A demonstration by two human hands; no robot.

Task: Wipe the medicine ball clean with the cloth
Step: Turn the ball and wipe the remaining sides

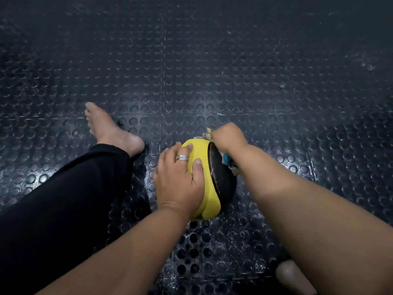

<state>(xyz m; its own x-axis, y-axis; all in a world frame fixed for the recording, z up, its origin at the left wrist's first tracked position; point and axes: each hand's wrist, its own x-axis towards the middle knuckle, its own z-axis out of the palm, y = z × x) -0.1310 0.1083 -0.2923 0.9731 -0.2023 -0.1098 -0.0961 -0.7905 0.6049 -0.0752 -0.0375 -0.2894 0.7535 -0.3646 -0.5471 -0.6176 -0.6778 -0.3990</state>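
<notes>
1. On the black studded rubber floor (212, 71), just in front of me, sits the medicine ball (209, 173), yellow on its left part and black on its right part. It rests directly on the mat, between my two arms.

2. My left hand (179, 177) lies on the yellow side with the fingers spread and curved over the surface, the thumb reaching toward the seam. I judge that I keep it there to stop the ball from rolling, because a round thing on the floor moves away when it is rubbed from one side.

3. My right hand (228, 137) is closed around the cloth (209, 134), a crumpled rag of pale and blue colours. It presses the rag on the far upper right of the ball, on the black part. A piece of the cloth also hangs out below my wrist, against the black side.

4. My left leg in dark trousers (63, 188) is stretched out to the left, with the bare foot (110, 128) on the floor, well apart from the ball. Sitting low like this lets both hands reach the ball.

5. I think the wiping is under way on the black half; how clean the ball is, I cannot tell.
</notes>
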